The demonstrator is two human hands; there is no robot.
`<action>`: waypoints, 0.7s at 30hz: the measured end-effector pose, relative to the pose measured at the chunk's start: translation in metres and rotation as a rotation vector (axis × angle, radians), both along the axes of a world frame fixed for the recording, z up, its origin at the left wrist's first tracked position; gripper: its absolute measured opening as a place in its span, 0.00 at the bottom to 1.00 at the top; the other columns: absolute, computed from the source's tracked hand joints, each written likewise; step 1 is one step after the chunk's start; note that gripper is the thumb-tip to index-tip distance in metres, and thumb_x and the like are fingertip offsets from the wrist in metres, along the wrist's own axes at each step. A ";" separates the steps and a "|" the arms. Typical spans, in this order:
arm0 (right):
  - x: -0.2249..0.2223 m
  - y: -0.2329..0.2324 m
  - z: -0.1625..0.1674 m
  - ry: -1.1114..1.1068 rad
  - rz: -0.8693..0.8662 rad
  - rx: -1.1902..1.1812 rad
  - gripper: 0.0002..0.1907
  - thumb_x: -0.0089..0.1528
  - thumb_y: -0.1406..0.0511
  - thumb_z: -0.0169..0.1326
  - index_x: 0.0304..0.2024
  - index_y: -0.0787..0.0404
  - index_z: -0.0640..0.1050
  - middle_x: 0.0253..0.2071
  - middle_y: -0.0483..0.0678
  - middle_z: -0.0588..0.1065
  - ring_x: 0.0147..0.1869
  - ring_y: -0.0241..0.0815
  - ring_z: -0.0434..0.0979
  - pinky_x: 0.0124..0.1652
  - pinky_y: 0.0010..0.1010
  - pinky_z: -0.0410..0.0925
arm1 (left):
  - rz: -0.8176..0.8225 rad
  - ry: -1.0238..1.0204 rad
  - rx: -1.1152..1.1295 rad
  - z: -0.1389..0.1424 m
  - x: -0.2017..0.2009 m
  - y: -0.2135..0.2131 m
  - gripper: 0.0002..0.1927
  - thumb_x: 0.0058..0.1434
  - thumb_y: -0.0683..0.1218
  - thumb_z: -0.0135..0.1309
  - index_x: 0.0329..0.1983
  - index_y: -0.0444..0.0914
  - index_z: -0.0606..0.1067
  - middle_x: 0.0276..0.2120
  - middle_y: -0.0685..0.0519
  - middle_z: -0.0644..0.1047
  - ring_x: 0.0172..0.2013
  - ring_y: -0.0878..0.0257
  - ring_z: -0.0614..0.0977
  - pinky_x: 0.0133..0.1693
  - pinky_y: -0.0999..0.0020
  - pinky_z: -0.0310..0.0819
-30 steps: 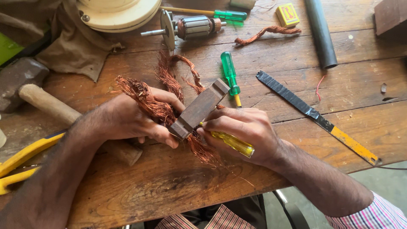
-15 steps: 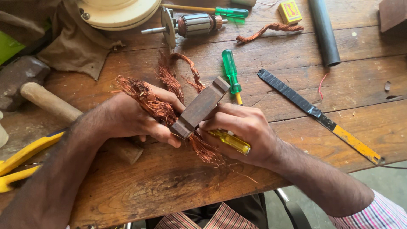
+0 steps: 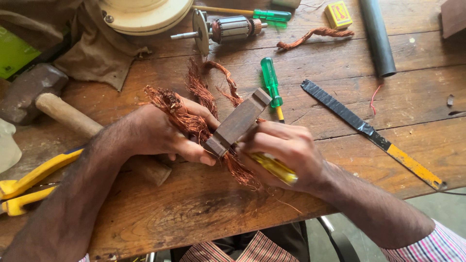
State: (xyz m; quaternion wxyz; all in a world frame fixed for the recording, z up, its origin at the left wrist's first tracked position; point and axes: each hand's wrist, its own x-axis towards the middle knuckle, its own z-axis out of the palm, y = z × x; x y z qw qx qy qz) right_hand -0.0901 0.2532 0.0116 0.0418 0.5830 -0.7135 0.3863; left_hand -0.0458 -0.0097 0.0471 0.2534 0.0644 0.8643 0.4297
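The wooden workbench carries everything, and near its front edge both hands meet over one piece. The left hand is closed round a tangle of copper wire and steadies the lower end of a slotted brown block, which stands tilted, so it seems braced to keep the coil from shifting. The right hand is clenched on a yellow-handled tool pressed in beside the block (its tip is hidden by the fingers).

Around them: a cream round housing on a brown cloth at the back, a hammer to the left, a dark tube, a long flat file, a motor armature, yellow pliers, and a green screwdriver lying just behind the block, close enough to crowd the work
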 end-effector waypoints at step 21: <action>-0.061 0.037 0.002 0.121 -0.755 -0.121 0.12 0.64 0.59 0.66 0.43 0.57 0.78 0.18 0.42 0.73 0.18 0.36 0.71 0.23 0.35 0.64 | 0.103 -0.071 0.141 -0.074 -0.008 -0.025 0.25 0.45 0.40 0.73 0.48 0.41 0.81 0.29 0.51 0.83 0.21 0.67 0.80 0.17 0.67 0.80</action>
